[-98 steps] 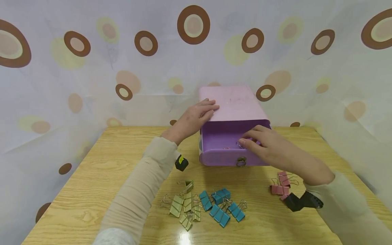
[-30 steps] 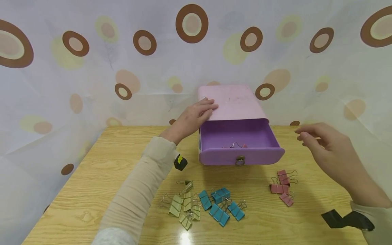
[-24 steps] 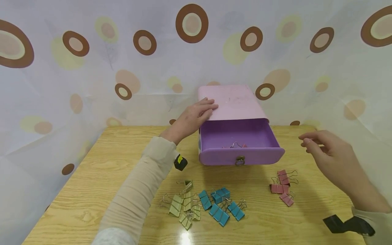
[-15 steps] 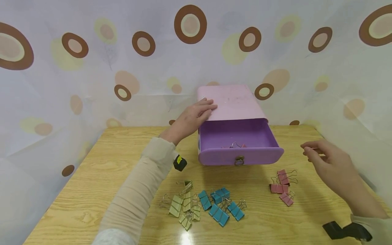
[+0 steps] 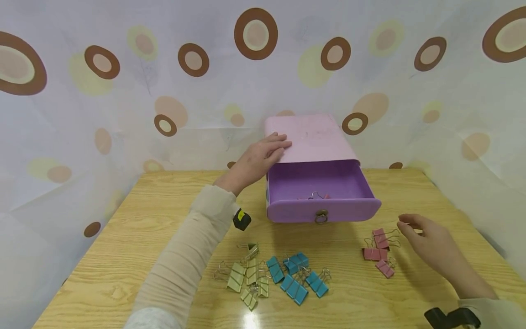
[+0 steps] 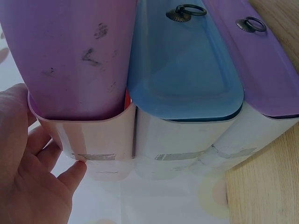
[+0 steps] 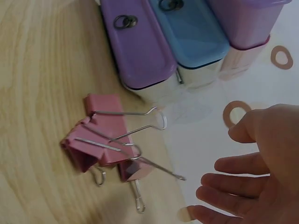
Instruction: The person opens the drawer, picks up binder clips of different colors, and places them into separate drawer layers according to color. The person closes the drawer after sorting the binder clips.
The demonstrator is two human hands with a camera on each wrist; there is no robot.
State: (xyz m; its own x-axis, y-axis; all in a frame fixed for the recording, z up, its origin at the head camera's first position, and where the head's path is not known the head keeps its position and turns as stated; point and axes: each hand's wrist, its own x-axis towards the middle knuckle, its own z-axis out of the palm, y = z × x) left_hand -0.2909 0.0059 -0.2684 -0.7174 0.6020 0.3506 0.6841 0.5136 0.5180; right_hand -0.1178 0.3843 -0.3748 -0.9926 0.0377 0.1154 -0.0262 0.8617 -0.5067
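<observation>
Several dark smudged marks dot the pulled-out purple drawer.

The open drawer's front hides most of the clips inside from the head view.

drawer: smooth plas. | clips: mtl, prob. matt | table: glossy wd

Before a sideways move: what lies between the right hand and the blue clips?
From the right hand, the head view shows pink clips, then bare tabletop up to the blue clips.
</observation>
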